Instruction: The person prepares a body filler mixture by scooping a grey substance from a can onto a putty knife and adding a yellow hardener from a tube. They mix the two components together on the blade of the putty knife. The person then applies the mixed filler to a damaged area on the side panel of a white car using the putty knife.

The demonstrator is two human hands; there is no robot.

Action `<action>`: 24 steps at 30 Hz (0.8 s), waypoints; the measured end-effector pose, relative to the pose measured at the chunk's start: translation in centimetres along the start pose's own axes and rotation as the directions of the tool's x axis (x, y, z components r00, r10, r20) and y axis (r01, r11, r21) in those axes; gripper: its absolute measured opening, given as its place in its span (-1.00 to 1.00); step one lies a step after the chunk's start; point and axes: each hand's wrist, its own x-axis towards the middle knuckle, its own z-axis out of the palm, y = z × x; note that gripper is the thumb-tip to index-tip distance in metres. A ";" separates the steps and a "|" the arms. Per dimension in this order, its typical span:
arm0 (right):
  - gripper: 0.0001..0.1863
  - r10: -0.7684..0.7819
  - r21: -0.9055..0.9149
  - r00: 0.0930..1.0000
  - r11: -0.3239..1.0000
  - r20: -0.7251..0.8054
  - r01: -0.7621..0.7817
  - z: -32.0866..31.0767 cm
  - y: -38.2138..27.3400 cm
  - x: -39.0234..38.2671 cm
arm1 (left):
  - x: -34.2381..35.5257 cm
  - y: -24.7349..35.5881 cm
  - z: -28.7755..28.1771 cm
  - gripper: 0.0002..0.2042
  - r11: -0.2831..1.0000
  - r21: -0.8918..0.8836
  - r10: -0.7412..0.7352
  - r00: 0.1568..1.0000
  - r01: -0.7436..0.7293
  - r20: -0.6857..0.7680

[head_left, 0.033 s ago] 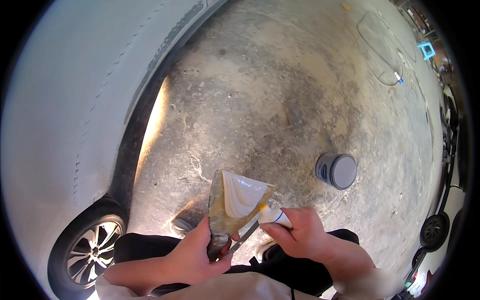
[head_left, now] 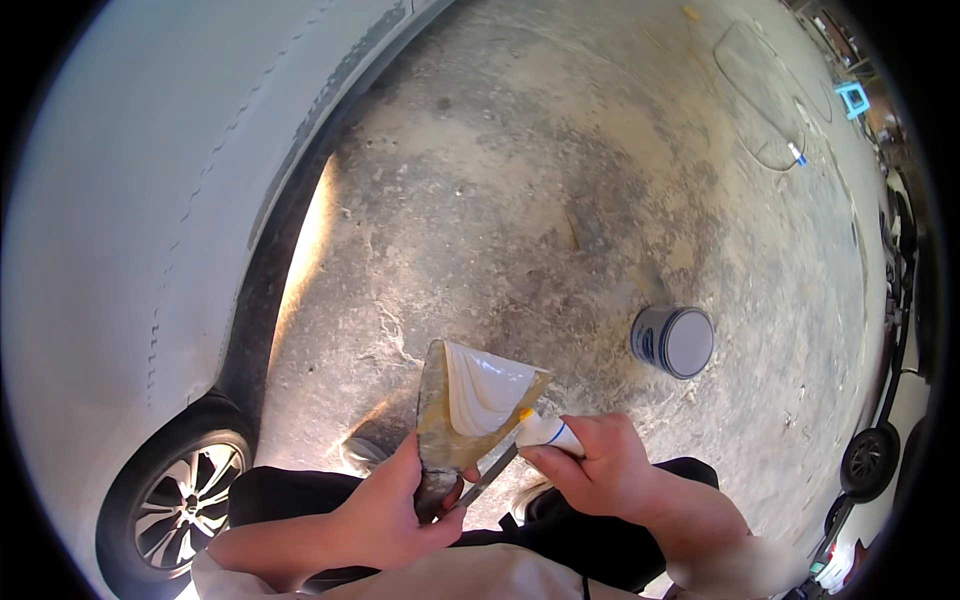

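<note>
Left hand (head_left: 385,515): lower centre of the frame, clenched round the handle end of a wide putty spreader (head_left: 470,415), thumb up along its left edge, fingers wrapped behind.
Putty spreader: held tilted, broad blade fanning up and to the right from the grip; face smeared with yellow-brown residue along the left and lower part, glossy white filler (head_left: 485,385) lying in folds over the upper right of the blade.
Second blade (head_left: 487,478): thin grey metal strip slanting out from under the spreader, pinched in the same left grip, pointing toward the right hand.
Right hand (head_left: 590,465): just right of centre, low in the frame, clenched round a small white tube (head_left: 545,430) with a blue band.
Tube: nozzle end with orange-yellow tip aimed left, touching or just beside the lower right edge of the spreader blade; exact contact hard to tell.
Tin (head_left: 673,340): round grey can standing on the concrete floor (head_left: 600,180), right of centre, well apart from both hands.
Car (head_left: 150,200): pale body panel filling the left side of the frame, wheel (head_left: 180,500) with spoked alloy rim at lower left.
Legs: dark trousers (head_left: 600,540) across the bottom edge, beneath both forearms.
Far corner: small turquoise stool (head_left: 853,98) at upper right; dark tyre (head_left: 868,458) at the right rim.
</note>
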 end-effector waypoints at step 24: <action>-0.90 -0.069 0.016 0.996 0.997 -0.060 0.070 -0.1 -0.1 -0.4 | 0.2 -0.5 0.6 -0.50 1.000 0.030 0.004 1.000 -0.004 0.000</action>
